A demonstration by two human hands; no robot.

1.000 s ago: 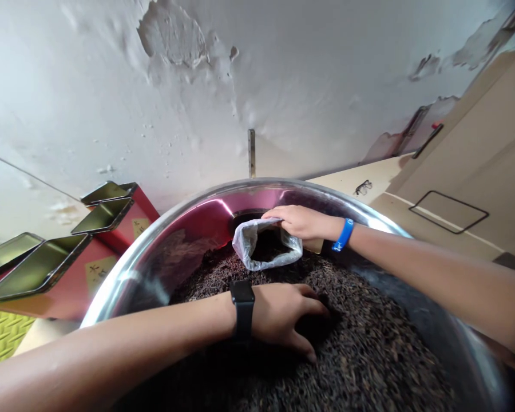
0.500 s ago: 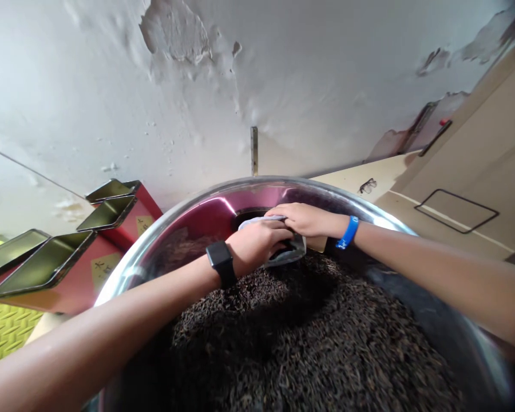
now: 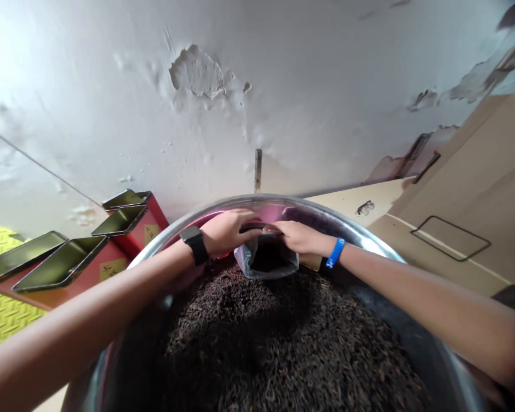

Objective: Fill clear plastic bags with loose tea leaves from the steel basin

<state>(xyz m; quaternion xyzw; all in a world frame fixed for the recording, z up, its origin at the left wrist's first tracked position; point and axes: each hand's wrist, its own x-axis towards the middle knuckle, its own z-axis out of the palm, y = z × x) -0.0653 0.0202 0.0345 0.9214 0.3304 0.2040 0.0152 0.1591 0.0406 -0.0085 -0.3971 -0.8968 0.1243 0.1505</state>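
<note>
A clear plastic bag [image 3: 266,262] stands at the far side of a large stainless steel basin [image 3: 257,201], its lower part sunk in a heap of dark, loose tea-like leaves [image 3: 261,343]. Dark leaves fill the bag. My left hand [image 3: 229,232], with a black smartwatch [image 3: 194,245] on its wrist, grips the top edge of the bag. My right hand [image 3: 298,237], wearing a blue wristband [image 3: 335,253], holds the same edge beside it. The far bottom of the basin is hidden.
Red boxes [image 3: 133,237] with dark metal trays [image 3: 62,263] leaning on them stand left of the basin, above a yellow-green ridged mat [image 3: 4,315]. A peeling white wall [image 3: 197,74] rises behind. Tan cardboard [image 3: 455,200] lies to the right.
My left hand has left the leaves and risen to the bag's top edge, joining my right hand. The bag's mouth now sits between both hands. The whole view has tilted slightly.
</note>
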